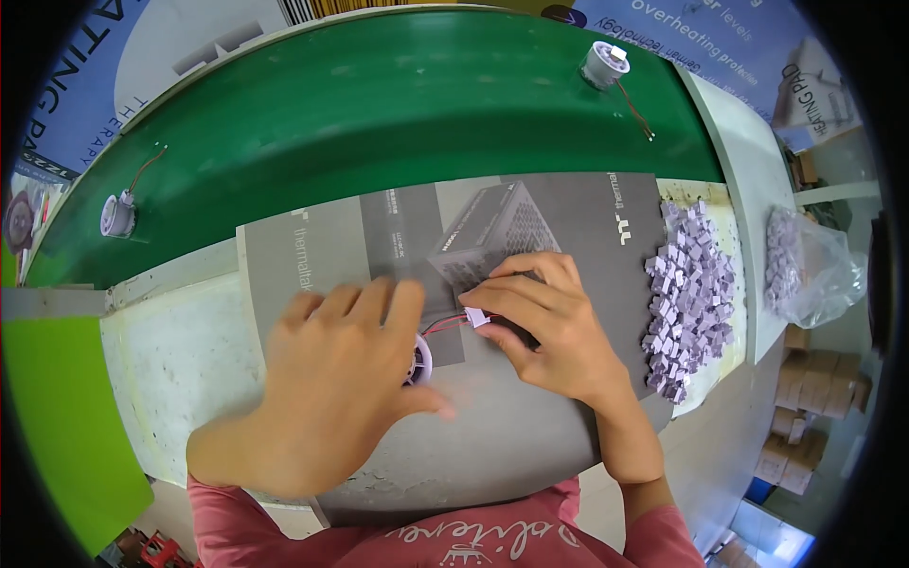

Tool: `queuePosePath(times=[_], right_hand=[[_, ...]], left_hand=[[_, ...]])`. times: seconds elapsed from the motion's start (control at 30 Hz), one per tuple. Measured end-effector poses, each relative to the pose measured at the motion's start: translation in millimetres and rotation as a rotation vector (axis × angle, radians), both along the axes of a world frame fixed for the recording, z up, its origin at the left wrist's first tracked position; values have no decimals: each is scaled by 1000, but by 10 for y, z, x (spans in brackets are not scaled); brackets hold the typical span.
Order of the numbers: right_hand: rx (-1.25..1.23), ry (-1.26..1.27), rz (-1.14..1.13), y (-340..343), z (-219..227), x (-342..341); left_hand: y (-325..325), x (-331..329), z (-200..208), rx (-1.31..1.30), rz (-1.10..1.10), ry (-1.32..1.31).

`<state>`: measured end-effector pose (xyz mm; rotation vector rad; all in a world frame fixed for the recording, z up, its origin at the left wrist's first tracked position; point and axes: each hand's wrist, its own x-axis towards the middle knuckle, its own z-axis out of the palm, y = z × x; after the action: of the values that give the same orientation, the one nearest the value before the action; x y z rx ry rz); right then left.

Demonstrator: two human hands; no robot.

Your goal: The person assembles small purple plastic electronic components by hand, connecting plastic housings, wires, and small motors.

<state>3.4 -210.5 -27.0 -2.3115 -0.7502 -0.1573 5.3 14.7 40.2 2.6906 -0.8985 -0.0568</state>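
My right hand (pixel 559 327) pinches a small pale lilac plastic block (pixel 476 317) between thumb and fingertips. Thin red and black wires (pixel 443 325) run from the block to a round lilac, motor-like part (pixel 422 363) with a ribbed rim. Above that part spreads my left hand (pixel 346 379), fingers apart and thumb stretched out, slightly blurred. It covers much of the round part, and I cannot see whether the palm touches it. Both hands work over a grey printed cardboard sheet (pixel 331 256).
A heap of lilac blocks (pixel 689 293) lies right of the cardboard. Similar round wired parts sit on the green belt, one far right (pixel 606 64), one left (pixel 118 216). A plastic bag of blocks (pixel 805 265) lies beyond the white rail (pixel 734 142). Cartons (pixel 819 383) are stacked at right.
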Motion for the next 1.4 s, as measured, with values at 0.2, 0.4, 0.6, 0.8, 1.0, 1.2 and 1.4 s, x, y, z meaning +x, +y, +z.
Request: queuePosePath(times=[0.2,0.4,0.6,0.8,1.0,1.2,1.4], right_hand=[[-17,-8,31,63,-10,-27],[59,-24,42,108,53,-70],[108,-61,11,112,-25,-63],[285,69,-78,13,33,-44],[404,137,-100,-34,91,-44],[575,174,-125,-41,90,-48],[648,172,-95,-52,78,-51]], left_hand=[[62,-5,-6,176,-139,189],[49,55,-37,39,-154,359],[47,194,-175,-181,-82,426],[56,407,-281,-406,-138,473],[67,482,-262,-513,-134,647],[43,488,-238,-622,-89,715],[39,463,-226,-656,-120,691]])
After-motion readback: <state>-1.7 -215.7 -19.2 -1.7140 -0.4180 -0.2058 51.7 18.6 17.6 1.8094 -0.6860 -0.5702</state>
